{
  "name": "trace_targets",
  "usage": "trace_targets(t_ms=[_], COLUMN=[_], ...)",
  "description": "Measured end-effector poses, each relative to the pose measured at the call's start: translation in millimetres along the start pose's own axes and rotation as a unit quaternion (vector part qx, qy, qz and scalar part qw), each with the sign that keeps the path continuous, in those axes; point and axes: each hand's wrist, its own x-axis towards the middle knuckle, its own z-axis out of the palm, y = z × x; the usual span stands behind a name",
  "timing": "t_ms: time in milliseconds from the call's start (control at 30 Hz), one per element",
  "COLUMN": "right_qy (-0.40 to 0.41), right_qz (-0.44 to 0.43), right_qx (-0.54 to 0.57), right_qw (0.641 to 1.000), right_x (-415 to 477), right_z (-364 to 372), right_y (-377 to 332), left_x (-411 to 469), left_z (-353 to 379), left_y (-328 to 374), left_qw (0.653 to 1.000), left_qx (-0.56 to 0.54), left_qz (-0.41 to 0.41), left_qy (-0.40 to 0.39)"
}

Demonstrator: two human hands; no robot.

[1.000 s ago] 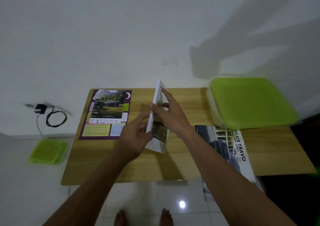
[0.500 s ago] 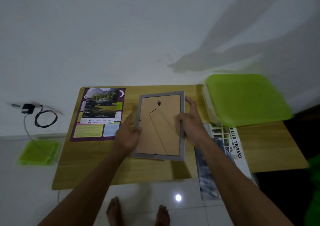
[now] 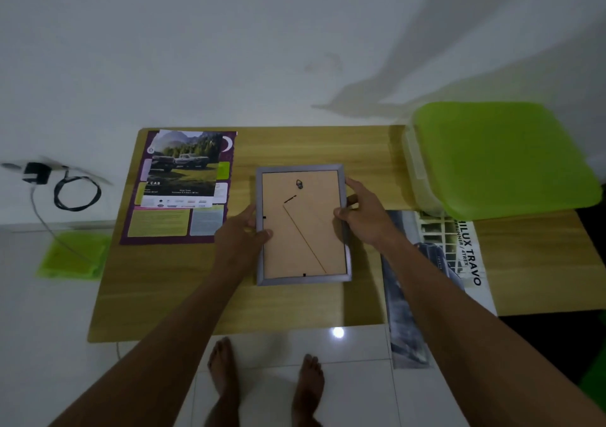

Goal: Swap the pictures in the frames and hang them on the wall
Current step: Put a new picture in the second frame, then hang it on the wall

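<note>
I just flipped the frame (image 3: 303,230). Its brown back now faces up, mid picture. My left hand (image 3: 241,234) and right hand (image 3: 364,216) grip its sides. Next, I think I open it.

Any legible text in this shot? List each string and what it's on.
"HILUX TRAVO": car poster, first letter at the green lid edge.
"T CAB": purple poster, partial word.
Smaller line beside "HILUX TRAVO" and the purple poster's fine print: too blurred.
Back of the frame: no text.
</note>
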Motion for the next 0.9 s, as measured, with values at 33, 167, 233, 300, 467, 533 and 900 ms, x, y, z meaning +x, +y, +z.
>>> trace_targets(t_ms=[33, 167, 233, 300, 467, 533, 900], right_qy=[0.018, 0.041, 0.051, 0.061, 0.093, 0.108, 0.022], right_qz=[0.004, 0.002, -0.004, -0.001, 0.008, 0.002, -0.186], right_qx=[-0.007, -0.041, -0.069, -0.105, -0.154, -0.178, -0.330], right_qw=[1.000, 0.998, 0.996, 0.993, 0.984, 0.978, 0.925], right_x=[5.1, 20.9, 27.3, 32.5, 36.1, 37.8, -21.2], right_z=[3.0, 12.8, 16.0, 18.1, 22.8, 25.4, 41.5], right_y=[4.9, 15.1, 15.7, 15.4, 19.3, 23.9, 36.1], left_x=[2.8, 14.1, 20.0, 25.4, 31.6, 34.7, 0.4], left_z=[2.6, 8.5, 10.7, 13.0, 20.9, 24.5, 19.0], left_y=[-0.3, 1.7, -0.2, -1.6, -2.0, -6.3, -31.4], left_qw=[1.000, 0.999, 0.999, 0.999, 0.998, 0.998, 0.970], left_qx=[0.003, 0.018, 0.020, 0.022, 0.044, 0.050, 0.185], left_qz=[0.005, 0.038, 0.037, 0.034, 0.043, 0.035, 0.157], left_qy=[0.005, 0.011, 0.008, 0.003, -0.006, -0.003, 0.005])
